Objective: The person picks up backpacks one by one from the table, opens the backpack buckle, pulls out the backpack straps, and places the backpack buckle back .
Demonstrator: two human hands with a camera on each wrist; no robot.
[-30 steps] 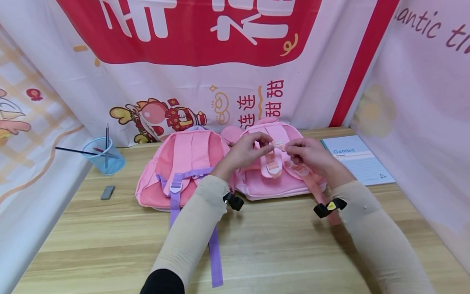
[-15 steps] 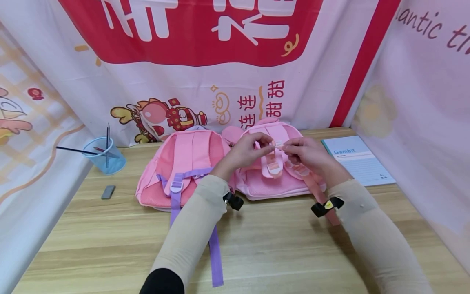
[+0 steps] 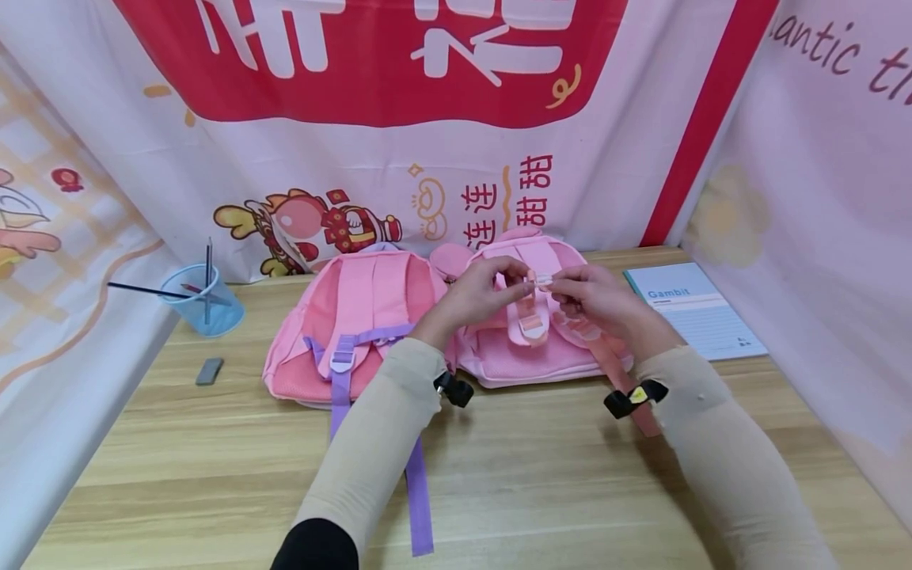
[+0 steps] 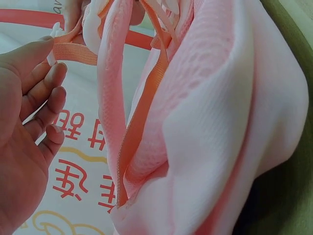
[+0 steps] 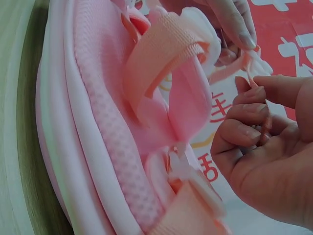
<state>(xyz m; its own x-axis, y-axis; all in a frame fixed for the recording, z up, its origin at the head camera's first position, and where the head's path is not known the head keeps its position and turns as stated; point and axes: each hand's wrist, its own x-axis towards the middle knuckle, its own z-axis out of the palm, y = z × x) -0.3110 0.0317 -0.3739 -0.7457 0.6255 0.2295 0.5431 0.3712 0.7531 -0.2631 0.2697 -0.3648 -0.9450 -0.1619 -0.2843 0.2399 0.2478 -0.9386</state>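
Note:
Two pink backpacks lie strap-side up on the wooden table (image 3: pixel 541 475). The left backpack (image 3: pixel 356 317) has purple straps. The right backpack (image 3: pixel 527 356) has peach straps. Above the right backpack, both hands meet on a thin peach strap with a small white buckle (image 3: pixel 543 279). My left hand (image 3: pixel 523 286) pinches one end between thumb and fingers, and the strap (image 4: pixel 73 53) runs past that hand's fingertips (image 4: pixel 51 73). My right hand (image 3: pixel 560 289) pinches the other end (image 5: pixel 252 73) with its fingers (image 5: pixel 244 110) curled. A wider padded peach strap loop (image 5: pixel 161 54) rises from the backpack (image 5: pixel 98 127).
A blue cup (image 3: pixel 203 305) holding pens stands at the back left, with a grey eraser (image 3: pixel 209 372) in front of it. A "Gambit" notebook (image 3: pixel 694 313) lies at the back right. A purple strap (image 3: pixel 420 491) trails toward the table's front. Printed banners wall in three sides.
My two hands have drawn slightly closer together on the thin strap. The backpacks and other items have not moved.

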